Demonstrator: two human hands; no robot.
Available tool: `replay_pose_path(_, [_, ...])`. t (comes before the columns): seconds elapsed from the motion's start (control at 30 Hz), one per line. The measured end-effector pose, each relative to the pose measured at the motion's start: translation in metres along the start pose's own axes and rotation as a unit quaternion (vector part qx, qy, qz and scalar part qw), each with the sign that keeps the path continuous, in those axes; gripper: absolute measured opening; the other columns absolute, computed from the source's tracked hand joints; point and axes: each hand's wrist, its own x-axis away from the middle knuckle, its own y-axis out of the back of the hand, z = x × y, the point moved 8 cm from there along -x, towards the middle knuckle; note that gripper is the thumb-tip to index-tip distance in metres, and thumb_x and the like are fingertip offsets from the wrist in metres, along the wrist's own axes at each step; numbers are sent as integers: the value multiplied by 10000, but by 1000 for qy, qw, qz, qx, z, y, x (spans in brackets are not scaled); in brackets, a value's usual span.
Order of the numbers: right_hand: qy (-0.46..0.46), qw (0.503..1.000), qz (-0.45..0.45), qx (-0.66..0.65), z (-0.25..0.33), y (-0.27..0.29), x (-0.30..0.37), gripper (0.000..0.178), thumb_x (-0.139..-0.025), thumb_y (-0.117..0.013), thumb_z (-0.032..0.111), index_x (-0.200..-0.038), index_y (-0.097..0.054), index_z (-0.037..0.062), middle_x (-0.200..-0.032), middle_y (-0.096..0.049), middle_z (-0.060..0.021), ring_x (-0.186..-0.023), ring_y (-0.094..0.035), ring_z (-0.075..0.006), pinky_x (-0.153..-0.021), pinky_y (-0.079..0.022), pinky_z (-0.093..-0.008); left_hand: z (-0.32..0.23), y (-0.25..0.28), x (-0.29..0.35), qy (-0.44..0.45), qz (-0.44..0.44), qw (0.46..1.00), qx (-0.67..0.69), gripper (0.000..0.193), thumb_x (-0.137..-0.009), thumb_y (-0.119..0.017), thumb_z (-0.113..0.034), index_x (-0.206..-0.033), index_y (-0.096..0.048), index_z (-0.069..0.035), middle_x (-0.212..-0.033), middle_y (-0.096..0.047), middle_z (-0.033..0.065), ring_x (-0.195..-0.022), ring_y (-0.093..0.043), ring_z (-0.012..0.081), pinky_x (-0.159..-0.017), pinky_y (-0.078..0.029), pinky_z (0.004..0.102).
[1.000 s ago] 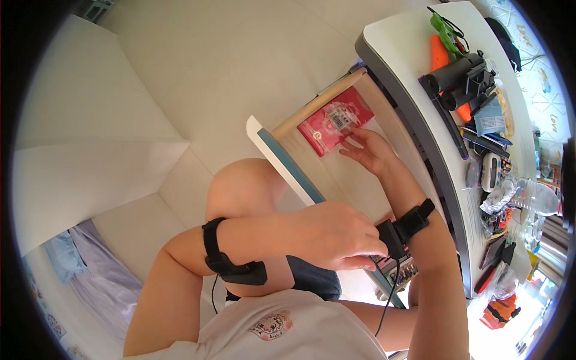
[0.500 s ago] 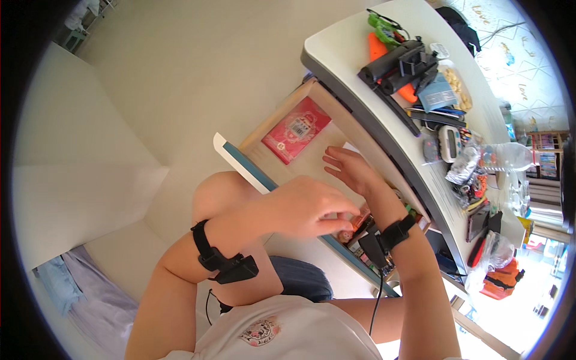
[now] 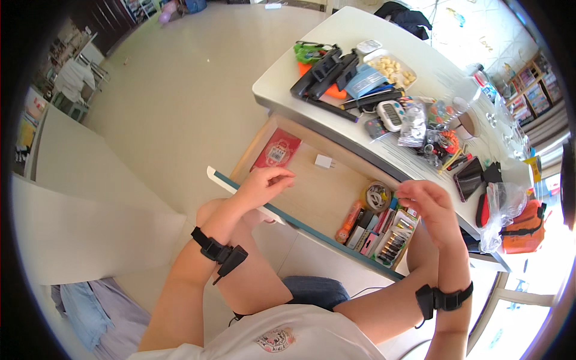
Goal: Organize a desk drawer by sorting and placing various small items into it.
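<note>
My left hand [image 3: 264, 186] hovers over the front edge of the pulled-out drawer [image 3: 300, 221], near a red packet [image 3: 278, 150]. Its fingers are loosely bent and apart, with nothing visible in them. At the drawer's right end is my right hand [image 3: 429, 207], fingers curled in toward the thumb; whether something small is between them is hidden. A white charger plug [image 3: 324, 161] lies on the drawer bottom. Close to my right hand are a round tub of coiled cable [image 3: 377, 196], an orange tube [image 3: 348, 223], and a tray of batteries [image 3: 394, 241] beside small upright boxes.
The white desk [image 3: 300, 66] above the drawer bears a black device [image 3: 327, 72], a tray of pale snacks [image 3: 390, 67], a white timer [image 3: 391, 114], a phone [image 3: 468, 179] and a clear bottle [image 3: 465, 96]. An orange bag [image 3: 524, 228] hangs at the right.
My hands have moved apart, the left leftward and the right rightward. The charger plug and the drawer's right-hand contents now show. The view has shifted, showing more of the room.
</note>
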Motion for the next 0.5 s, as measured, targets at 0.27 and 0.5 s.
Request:
replay_pose_path(0.27, [158, 908, -213, -325, 23, 63, 44, 264, -899, -480, 200, -1095, -546, 36, -899, -574, -5, -745, -529, -61, -666, -419, -185, -86, 17, -37, -41, -7, 975, -217, 214, -840, -571, -159, -1011, -600, -34, -824, -640, 38, -730, -582, 93, -661, -470, 238])
replay_pose_path(0.5, [198, 903, -142, -354, 39, 41, 48, 286, -909, -432, 196, -1088, -544, 2, -838, -538, 4, -689, -464, -65, -620, -367, -206, -152, 44, -158, -131, -207, 913, -327, 602, -725, -611, -486, -1063, -556, 9, -1025, -585, 196, -959, -571, 268, -815, -443, 345])
